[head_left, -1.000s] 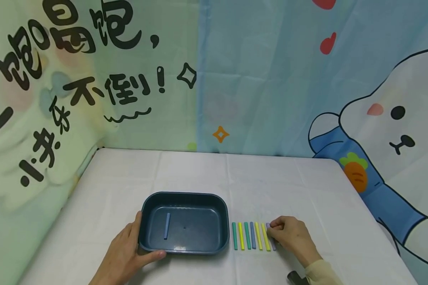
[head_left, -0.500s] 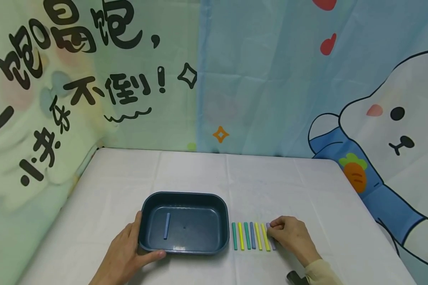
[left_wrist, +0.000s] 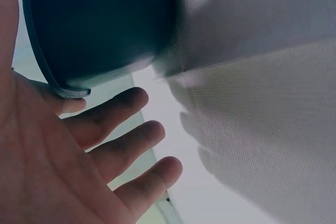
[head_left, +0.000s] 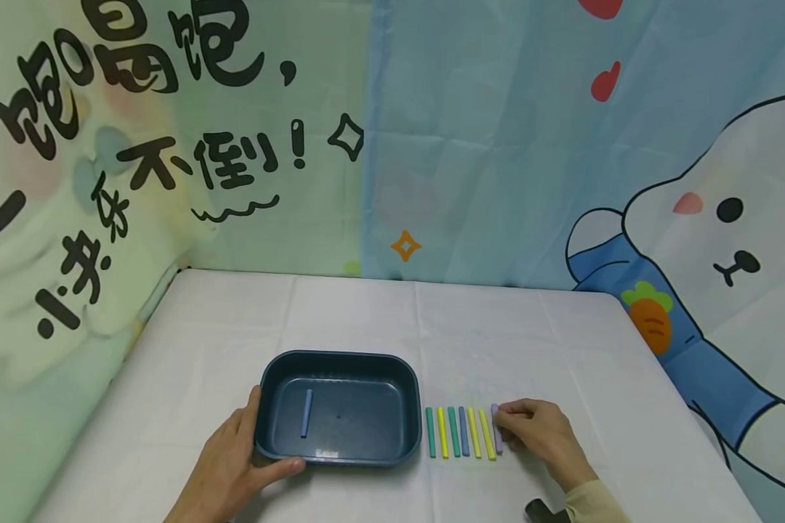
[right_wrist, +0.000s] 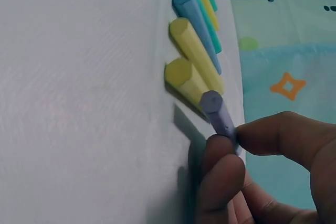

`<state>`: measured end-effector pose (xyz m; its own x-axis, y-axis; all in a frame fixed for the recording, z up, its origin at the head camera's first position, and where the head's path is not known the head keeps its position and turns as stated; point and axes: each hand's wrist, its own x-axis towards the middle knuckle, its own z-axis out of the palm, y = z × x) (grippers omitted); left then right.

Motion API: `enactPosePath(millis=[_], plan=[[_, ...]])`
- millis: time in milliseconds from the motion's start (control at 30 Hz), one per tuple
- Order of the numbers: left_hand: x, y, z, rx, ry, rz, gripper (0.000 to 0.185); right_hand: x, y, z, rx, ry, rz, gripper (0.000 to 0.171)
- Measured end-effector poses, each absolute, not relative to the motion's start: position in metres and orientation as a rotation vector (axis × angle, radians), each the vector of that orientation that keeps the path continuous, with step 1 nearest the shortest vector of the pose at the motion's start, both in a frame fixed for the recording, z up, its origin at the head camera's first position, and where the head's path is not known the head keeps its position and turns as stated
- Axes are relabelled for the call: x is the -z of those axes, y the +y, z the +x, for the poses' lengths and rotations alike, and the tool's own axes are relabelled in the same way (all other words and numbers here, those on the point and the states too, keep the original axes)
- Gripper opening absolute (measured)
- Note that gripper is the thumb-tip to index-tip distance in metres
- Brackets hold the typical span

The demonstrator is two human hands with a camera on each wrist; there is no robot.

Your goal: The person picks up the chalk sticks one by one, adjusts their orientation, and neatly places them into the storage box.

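Observation:
My right hand [head_left: 543, 439] pinches a purple chalk stick [right_wrist: 216, 109] between thumb and fingertips at the right end of a row of chalk. In the right wrist view the stick's near end stands a little above the cloth, beside a yellow chalk stick [right_wrist: 185, 80]. My left hand [head_left: 225, 457] rests around the left front corner of a dark blue tray [head_left: 366, 425], thumb along the front wall and index finger along the left side. Its other fingers [left_wrist: 128, 148] stretch out straight below the rim. One blue chalk stick [head_left: 306, 414] lies inside the tray, left of centre.
Several green, yellow and blue chalk sticks [head_left: 453, 432] lie side by side between tray and right hand. White cloth [head_left: 510, 341] covers the table. A printed curtain [head_left: 471, 181] hangs behind it, and a dark object [head_left: 545, 511] shows by the right sleeve.
The right hand has shifted slightly right, raising the purple chalk stick a little out of its place in the row. The left hand and tray have stayed put.

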<state>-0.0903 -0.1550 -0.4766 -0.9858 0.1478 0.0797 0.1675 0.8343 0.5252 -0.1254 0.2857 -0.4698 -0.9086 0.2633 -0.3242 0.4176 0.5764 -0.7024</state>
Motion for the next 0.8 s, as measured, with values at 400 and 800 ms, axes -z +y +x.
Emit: enactPosePath(millis=[400,800], plan=[[0.477,-0.155,-0.091,0.873,-2.976,-0.253,0.128,0.464,0.268,-0.127,1.496,2.512,0.588,0.047],[0.479,-0.156,-0.092,0.864,-2.976,-0.257,0.128,0.459,0.249,-0.130,1.797,2.360,0.643,0.049]])
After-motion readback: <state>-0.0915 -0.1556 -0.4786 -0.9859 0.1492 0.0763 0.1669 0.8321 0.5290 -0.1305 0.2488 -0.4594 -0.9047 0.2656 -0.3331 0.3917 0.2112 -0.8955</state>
